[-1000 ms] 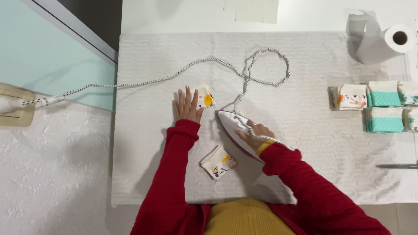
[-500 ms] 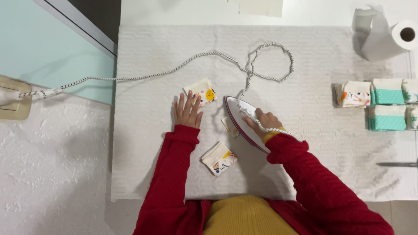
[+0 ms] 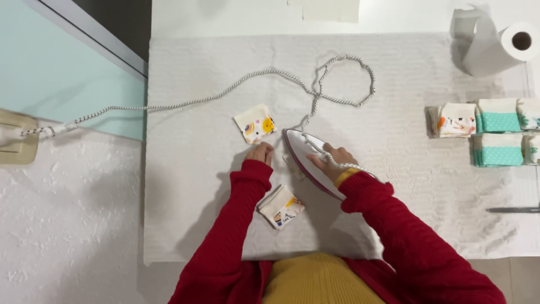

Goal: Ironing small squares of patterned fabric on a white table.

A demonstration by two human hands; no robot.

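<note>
An iron [image 3: 308,162] with a white body and dark red rim is seen resting on a white towel [image 3: 394,146] spread over the work surface, its tip directed toward the upper left. The right hand [image 3: 333,161] is wrapped around the iron's handle in a firm grasp. A braided white-and-black cord [image 3: 225,92] is observed running from the iron, looping once above it, then trailing left across the towel to a beige wall socket [image 3: 17,143]. The left hand [image 3: 260,152] is placed just left of the iron's tip with fingers curled down against the towel; whether anything is pinched beneath them cannot be told. A small piece of printed fabric [image 3: 293,164] is partly visible at the iron's left edge, between the two hands. A square printed fabric patch [image 3: 255,123] lies flat just above the left hand, not touched. A folded printed patch [image 3: 280,206] lies below the left forearm. At the right edge, stacks of folded pieces [image 3: 484,132], some teal with dots, are arranged in rows. A paper towel roll [image 3: 498,48] is noted at the upper right, and a grey tool [image 3: 514,210] at the far right, too thin to identify.
</note>
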